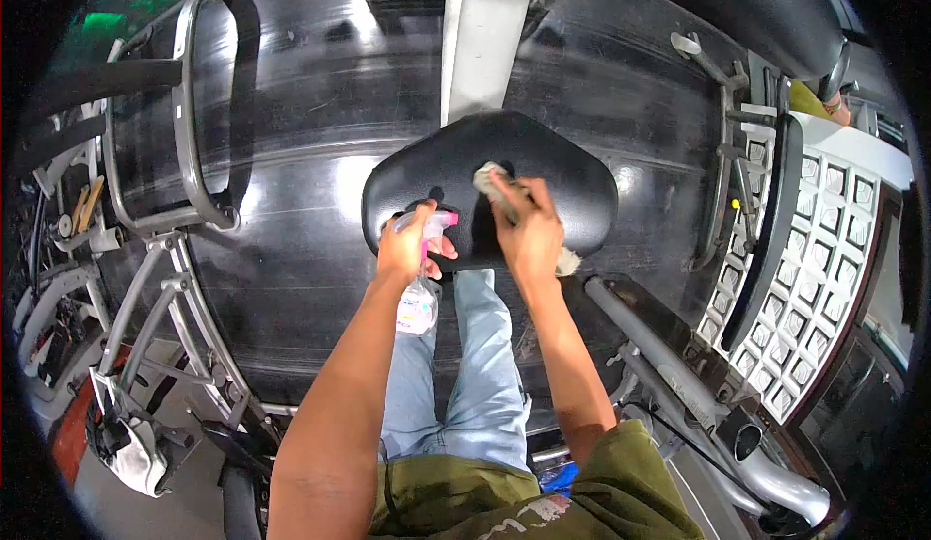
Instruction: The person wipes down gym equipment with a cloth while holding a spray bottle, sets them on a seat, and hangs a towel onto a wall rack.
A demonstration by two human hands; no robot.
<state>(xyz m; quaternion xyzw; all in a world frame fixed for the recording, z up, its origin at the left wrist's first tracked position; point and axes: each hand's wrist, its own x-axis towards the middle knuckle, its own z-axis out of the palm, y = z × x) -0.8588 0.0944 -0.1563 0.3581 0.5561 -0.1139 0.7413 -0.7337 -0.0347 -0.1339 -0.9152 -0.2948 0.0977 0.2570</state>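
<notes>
A black padded gym seat (pixel 543 142) lies in front of my legs. Over its left part, my left hand (pixel 407 239) grips a clear spray bottle (pixel 418 305) by the neck, with its pink and white trigger head (pixel 441 220) pointing right. My right hand (pixel 530 235) presses a pale cloth (pixel 487 177) onto the middle of the seat. Another end of the cloth sticks out below that hand, by the seat's front edge. Some of the right fingers are hidden by the cloth and slightly blurred.
A light metal beam (pixel 483 46) runs away from the seat's far side. Metal machine frames (pixel 189 104) stand on the left. A grey tube (pixel 650 346) slants at the lower right, near a white patterned block wall (pixel 815 269). Another black pad (pixel 747 7) overhangs the upper right.
</notes>
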